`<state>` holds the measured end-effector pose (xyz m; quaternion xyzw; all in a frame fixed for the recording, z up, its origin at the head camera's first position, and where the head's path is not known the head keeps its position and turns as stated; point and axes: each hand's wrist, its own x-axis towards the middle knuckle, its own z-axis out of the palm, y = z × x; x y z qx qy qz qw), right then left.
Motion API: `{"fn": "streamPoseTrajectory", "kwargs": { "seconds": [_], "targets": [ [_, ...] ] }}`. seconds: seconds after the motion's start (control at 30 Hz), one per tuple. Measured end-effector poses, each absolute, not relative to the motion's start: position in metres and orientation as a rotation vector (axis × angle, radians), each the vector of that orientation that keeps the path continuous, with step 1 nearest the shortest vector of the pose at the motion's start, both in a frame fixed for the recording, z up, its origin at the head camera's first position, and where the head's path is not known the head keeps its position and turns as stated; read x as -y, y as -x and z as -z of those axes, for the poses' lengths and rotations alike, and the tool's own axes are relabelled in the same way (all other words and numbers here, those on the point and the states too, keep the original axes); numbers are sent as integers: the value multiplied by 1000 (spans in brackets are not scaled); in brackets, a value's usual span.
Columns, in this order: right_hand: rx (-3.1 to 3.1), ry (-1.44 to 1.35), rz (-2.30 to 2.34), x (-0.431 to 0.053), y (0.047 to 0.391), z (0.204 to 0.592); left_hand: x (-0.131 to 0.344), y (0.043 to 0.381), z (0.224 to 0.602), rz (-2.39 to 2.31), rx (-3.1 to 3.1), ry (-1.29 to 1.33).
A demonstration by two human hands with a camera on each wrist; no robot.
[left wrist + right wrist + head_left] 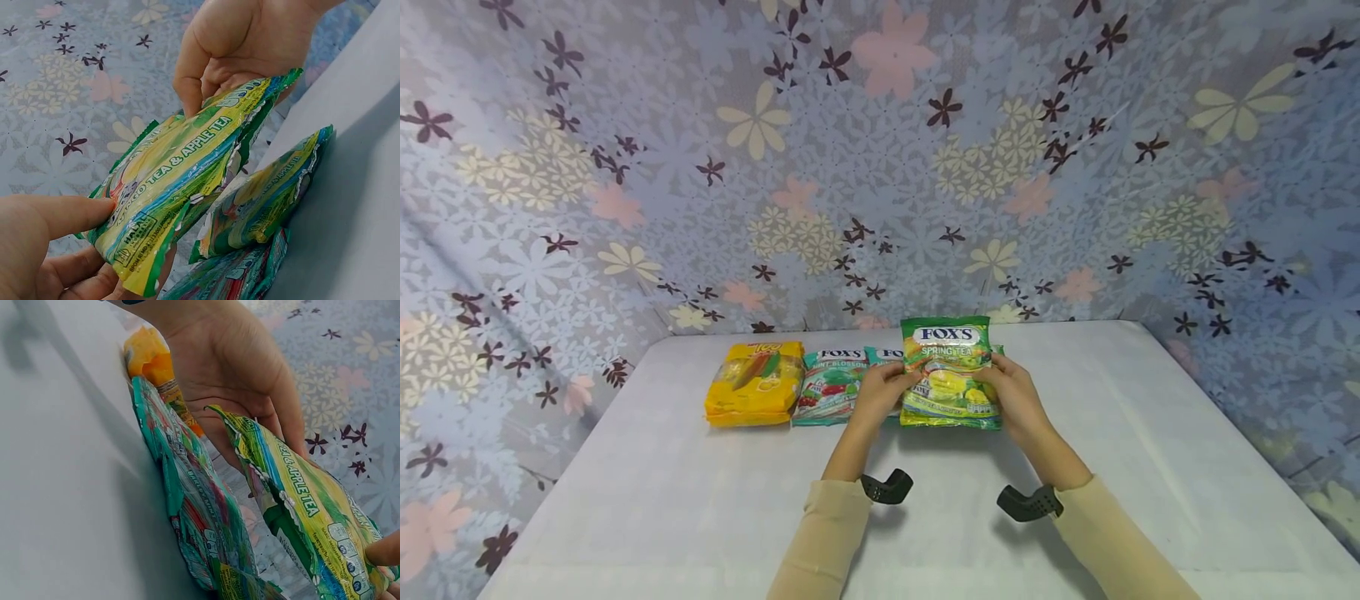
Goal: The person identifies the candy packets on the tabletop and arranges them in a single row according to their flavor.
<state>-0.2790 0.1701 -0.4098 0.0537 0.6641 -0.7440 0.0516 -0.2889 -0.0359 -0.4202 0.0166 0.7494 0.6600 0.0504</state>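
A green and yellow candy bag (pixel 950 379), printed FOX'S Spring Tea, is held up off the table between both hands. My left hand (pixel 878 393) pinches its left edge, thumb on the printed front. On the opposite edge, my right hand (pixel 1017 398) grips the bag, again with the thumb in front. Behind and below the held bag lies a second green and yellow candy bag (pixel 269 194), mostly hidden in the head view. Beside that one is a teal candy bag (pixel 883 357), partly covered by my left hand.
A teal FOX'S Mint Blossom bag (pixel 829 390) lies farther left in the same row. At the row's left end sits a plump yellow candy bag (pixel 756 383). The white table (pixel 662 492) ends at a flower-patterned cloth (pixel 880 167) behind the row.
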Motion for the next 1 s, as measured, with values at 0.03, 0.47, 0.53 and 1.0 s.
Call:
{"fn": "streamPoseTrajectory", "kwargs": {
  "seconds": [0.03,0.47,0.53,1.0],
  "targets": [
    [-2025,-168,2260,-170,279,410,36,289,421,-2019,-2276,-53],
    [-2126,-169,2201,-168,279,414,36,289,427,-2012,-2284,-30],
    [-2131,-155,2200,-168,279,414,36,290,427,-2022,-2281,-32],
    [-2134,-112,2164,-175,284,416,32,293,431,-2015,-2242,6]
  ]
}}
